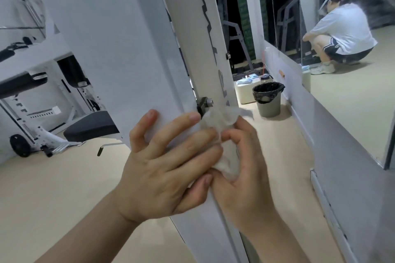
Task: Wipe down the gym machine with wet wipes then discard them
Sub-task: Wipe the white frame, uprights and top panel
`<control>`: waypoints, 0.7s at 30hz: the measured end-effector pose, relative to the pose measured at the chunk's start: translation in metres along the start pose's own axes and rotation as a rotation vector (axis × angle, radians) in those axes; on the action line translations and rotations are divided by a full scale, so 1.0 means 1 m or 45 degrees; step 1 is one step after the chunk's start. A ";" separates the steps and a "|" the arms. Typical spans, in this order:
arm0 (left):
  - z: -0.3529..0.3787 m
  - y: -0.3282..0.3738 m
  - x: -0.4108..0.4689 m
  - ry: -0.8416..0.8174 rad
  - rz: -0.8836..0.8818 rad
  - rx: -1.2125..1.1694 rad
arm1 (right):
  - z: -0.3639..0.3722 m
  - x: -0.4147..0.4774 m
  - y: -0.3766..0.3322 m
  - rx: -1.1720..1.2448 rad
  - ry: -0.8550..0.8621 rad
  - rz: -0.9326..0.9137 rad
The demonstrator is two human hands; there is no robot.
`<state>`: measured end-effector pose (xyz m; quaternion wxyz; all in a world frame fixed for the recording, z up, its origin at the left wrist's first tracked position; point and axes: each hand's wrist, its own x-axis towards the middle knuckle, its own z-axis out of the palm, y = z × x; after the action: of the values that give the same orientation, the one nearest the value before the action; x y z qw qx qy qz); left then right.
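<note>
Mid-frame, below a bolt (207, 103) on the gym machine's white post (192, 38), the left hand (168, 162) presses spread fingers on a crumpled wet wipe (223, 118); the right hand (243, 171) grips it. A black-lined bin (268, 102) stands on the floor, centre right.

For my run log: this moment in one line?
wiping | left hand: presses crumpled white wet wipe on white metal machine upright | right hand: grips wipe
</note>
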<state>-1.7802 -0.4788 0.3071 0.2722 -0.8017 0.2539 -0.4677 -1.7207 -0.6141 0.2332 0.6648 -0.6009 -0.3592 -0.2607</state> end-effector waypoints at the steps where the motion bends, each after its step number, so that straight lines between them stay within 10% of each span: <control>1: 0.001 0.001 -0.002 -0.018 0.028 -0.002 | 0.002 -0.006 0.000 0.103 -0.153 0.124; 5: 0.005 0.008 -0.008 -0.059 0.068 0.038 | -0.025 -0.007 0.014 0.493 -0.690 0.496; 13: -0.002 0.020 -0.015 0.087 -0.072 -0.168 | 0.030 0.012 0.002 0.502 -0.078 0.429; 18: -0.001 0.043 -0.057 -0.006 -0.233 -0.410 | 0.036 -0.033 0.034 0.065 0.044 0.121; 21: 0.001 0.057 -0.062 0.037 -0.368 -0.532 | 0.036 -0.076 0.054 -0.001 0.012 0.343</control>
<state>-1.8143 -0.4790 0.2303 0.0273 -0.8618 0.2316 -0.4506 -1.7307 -0.5777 0.1409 0.6951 -0.6428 -0.2721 -0.1720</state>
